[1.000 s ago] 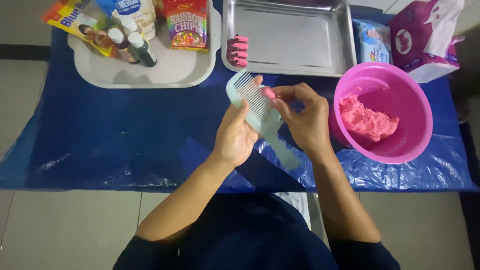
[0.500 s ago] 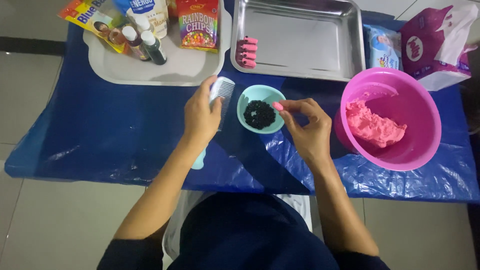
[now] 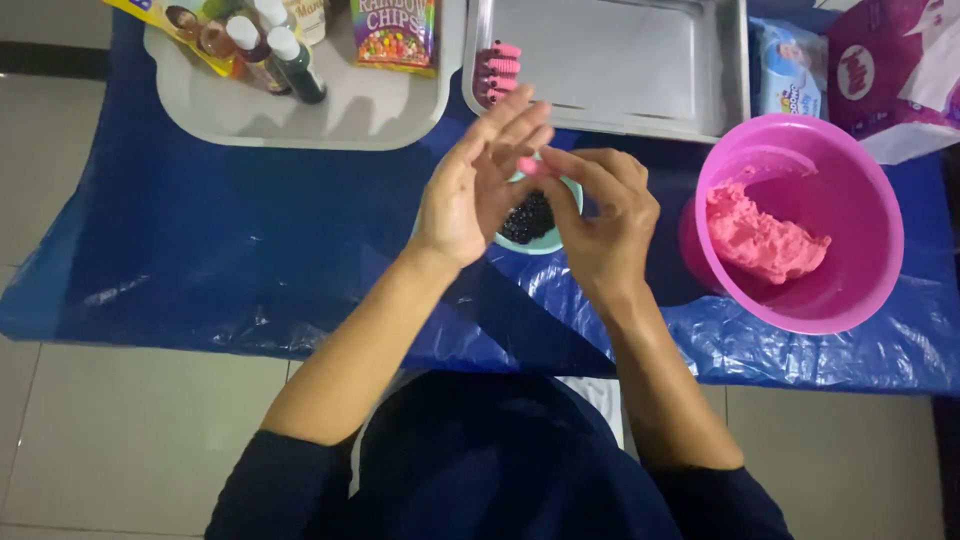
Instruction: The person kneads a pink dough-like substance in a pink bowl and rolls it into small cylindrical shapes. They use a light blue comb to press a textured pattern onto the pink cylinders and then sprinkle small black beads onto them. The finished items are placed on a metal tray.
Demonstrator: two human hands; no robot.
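A blue plastic sheet (image 3: 200, 250) covers the table. Above a small teal bowl (image 3: 545, 240) of dark bits, the left hand (image 3: 475, 190) is open, fingers spread flat, and the right hand (image 3: 600, 215) pinches a small pink piece (image 3: 528, 166) against its palm. A pink bowl (image 3: 800, 225) holding pink dough (image 3: 755, 240) sits to the right.

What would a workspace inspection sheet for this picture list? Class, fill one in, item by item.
Surface: blue plastic sheet, wrinkled, covering the table.
Job's things: small pink piece between the hands; teal bowl of dark bits beneath them.
Clutter: pink bowl holding pink dough; metal tray with pink shaped pieces; grey tray with bottles and a sprinkles packet; wipes pack; tissue box.
Grippers: left hand open-fingered; right hand pinching the piece.
Cables: nothing seen.
Surroundings: pale tiled floor.
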